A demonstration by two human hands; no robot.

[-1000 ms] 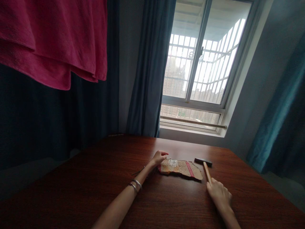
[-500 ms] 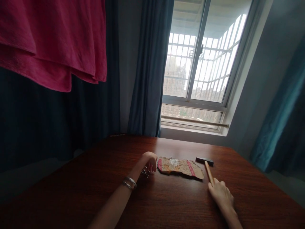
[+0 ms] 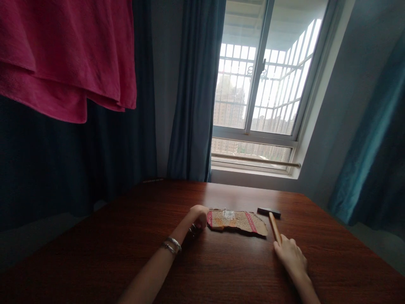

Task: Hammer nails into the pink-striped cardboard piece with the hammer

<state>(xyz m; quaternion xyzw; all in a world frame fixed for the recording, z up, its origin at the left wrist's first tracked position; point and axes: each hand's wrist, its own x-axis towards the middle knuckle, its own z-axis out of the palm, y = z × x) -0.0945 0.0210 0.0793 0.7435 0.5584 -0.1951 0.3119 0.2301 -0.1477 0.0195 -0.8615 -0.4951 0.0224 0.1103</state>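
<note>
My right hand (image 3: 291,254) is wrapped round the wooden handle of a hammer (image 3: 274,228), whose dark head rests on the table to the right of a piece of cardboard (image 3: 243,221). The cardboard is flat and ragged-edged, with pink bands and many small dots. A thin nail (image 3: 225,211) stands upright in its whitish patch. At the cardboard's left end, my left hand (image 3: 199,216) bends down with its fingers curled together. Thin shiny metal pieces, apparently nails (image 3: 192,229), lie by those fingers; what the fingertips hold is hidden.
The dark red-brown wooden table (image 3: 221,270) reaches back towards a barred window (image 3: 256,84). A pink cloth (image 3: 69,59) hangs at the upper left. Blue curtains (image 3: 193,93) hang beside the window.
My left hand has lowered slightly, its fingers drawn closer together over the metal pieces. The view has shifted a little; the hammer stays in my right hand and the cardboard lies as before.
</note>
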